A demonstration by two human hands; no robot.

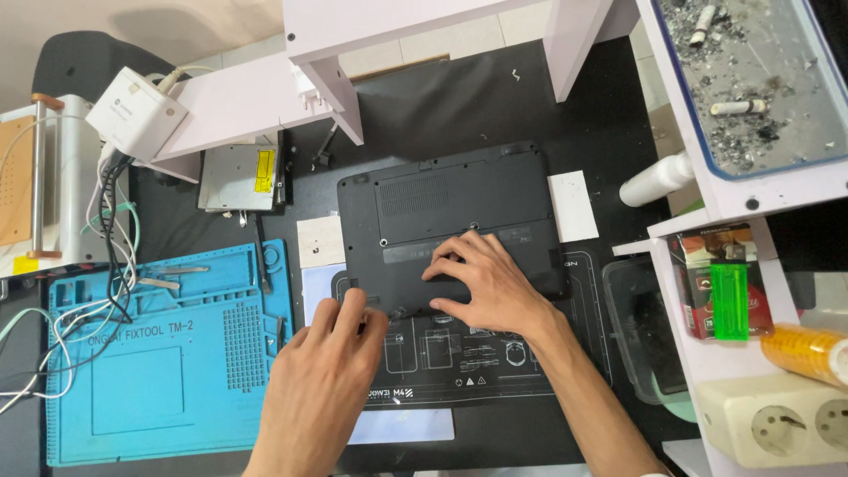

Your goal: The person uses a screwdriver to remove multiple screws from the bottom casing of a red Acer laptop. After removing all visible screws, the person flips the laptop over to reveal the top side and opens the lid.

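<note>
A black laptop (442, 199) lies upside down on a black work mat (521, 371), its bottom cover facing up. My right hand (481, 283) lies flat on the laptop's near edge, fingers spread and pressing on the cover. At the laptop's near left corner, the fingertips of my left hand (331, 367) touch the edge. Neither hand holds a loose object.
A blue silicone repair mat (159, 353) with tweezers lies at the left, crossed by white cables. A silver drive (237, 177) sits behind it. White shelves, a power strip (777, 424), a green lighter (730, 302) and a clear tray stand at the right.
</note>
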